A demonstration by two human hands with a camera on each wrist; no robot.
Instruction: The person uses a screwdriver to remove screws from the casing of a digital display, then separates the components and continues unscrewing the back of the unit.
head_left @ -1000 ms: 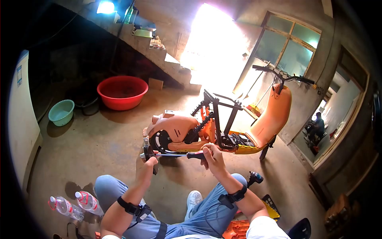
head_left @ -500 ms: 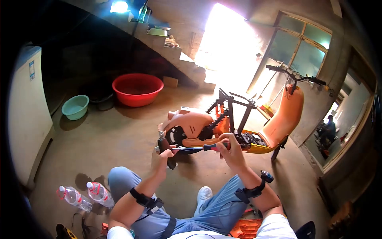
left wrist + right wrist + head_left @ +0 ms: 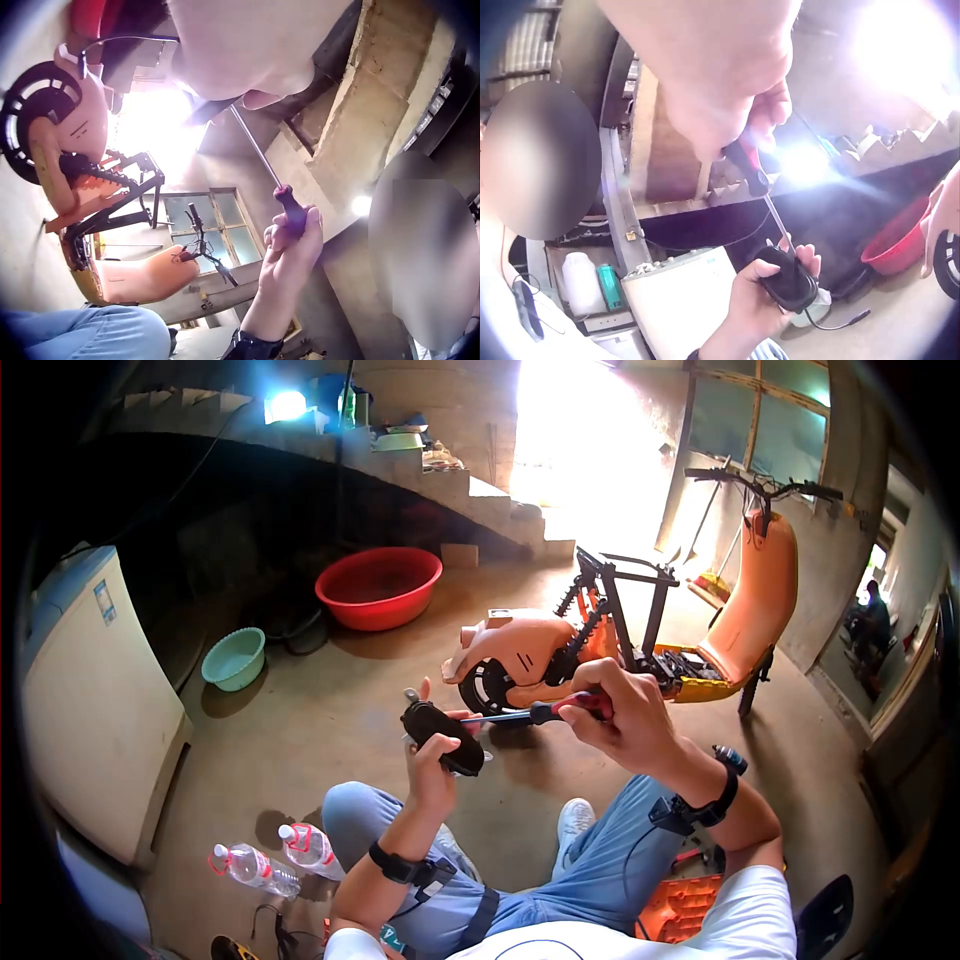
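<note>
My left hand (image 3: 430,778) grips a black oval part (image 3: 440,738) with a small metal bracket at its upper end. In the right wrist view, a short black cable (image 3: 841,325) with a plug end hangs from this part. My right hand (image 3: 640,720) holds a screwdriver (image 3: 545,712) by its red and black handle. The long metal shaft (image 3: 256,146) points left toward the black part, and its tip overlaps the part's edge near the left fingers. Both hands are raised above my lap, in front of the partly stripped orange scooter (image 3: 525,650).
A red basin (image 3: 380,615) and a mint-green basin (image 3: 235,660) stand on the floor at back left, near a white appliance (image 3: 105,700). Two plastic bottles (image 3: 255,868) are left of my knee. An orange plastic piece (image 3: 680,908) lies by my right leg.
The black part has turned so its broad oval face shows, and it sits closer to me. The screwdriver stays directed at it. The head view has shifted, moving the surroundings rightward.
</note>
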